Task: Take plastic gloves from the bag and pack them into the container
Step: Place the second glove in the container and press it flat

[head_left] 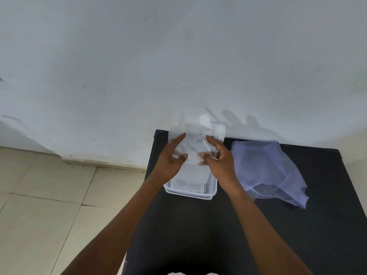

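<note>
Above the clear plastic container [210,190] on the black table [198,225], the left hand [170,155] pinched the left edge of a transparent plastic glove [195,143], and the right hand [220,157] gripped its right edge, holding it spread over folded gloves [190,180] inside. Just right of the container lay the bluish plastic bag [266,171], crumpled on the table.
</note>
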